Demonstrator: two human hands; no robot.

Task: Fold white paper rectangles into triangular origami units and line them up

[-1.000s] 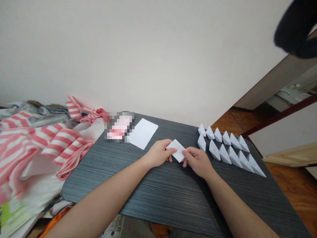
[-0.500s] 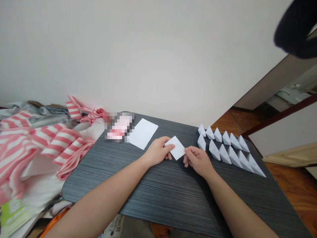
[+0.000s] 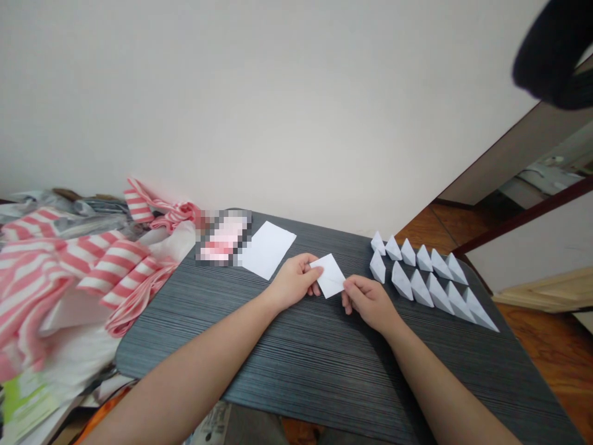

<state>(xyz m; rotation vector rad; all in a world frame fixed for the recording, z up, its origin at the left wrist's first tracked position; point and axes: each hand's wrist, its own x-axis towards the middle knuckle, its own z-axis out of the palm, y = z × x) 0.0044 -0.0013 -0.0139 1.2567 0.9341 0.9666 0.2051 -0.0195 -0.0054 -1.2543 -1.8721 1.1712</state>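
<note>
Fingers, left hand: thumb flat on top of the paper, other fingers [image 3: 311,258] curled at its left edge and partly underneath; closed on it. Tips below hidden by the sheet; left hand [image 3: 293,283] otherwise clear.
Fingers, right hand: thumb and forefinger pinched together at the paper's right corner; rest curled under the right hand [image 3: 370,303], mostly out of sight.
Paper square [image 3: 330,277]: white, small, held between both hands above the table [image 3: 287,352], one corner pointing away; left corner covered by thumb. Fold layers and underside can't be made out.
Loose sheet [image 3: 271,247]: white, flat on table, beyond left hand; left edge runs into blurred patch.
Blurred patch [image 3: 225,238]: pinkish, pixelated at table's far left; object unreadable.
Pointed paper pieces [image 3: 421,288]: two rows, right side of table; some overlap, bases partly hidden.
Striped cloth [image 3: 109,272]: red-white heap left of table, cut off by frame.
Dark shape [image 3: 544,59]: top right, cropped, out of focus, unidentifiable.
Forearms: both cut off at bottom edge.
</note>
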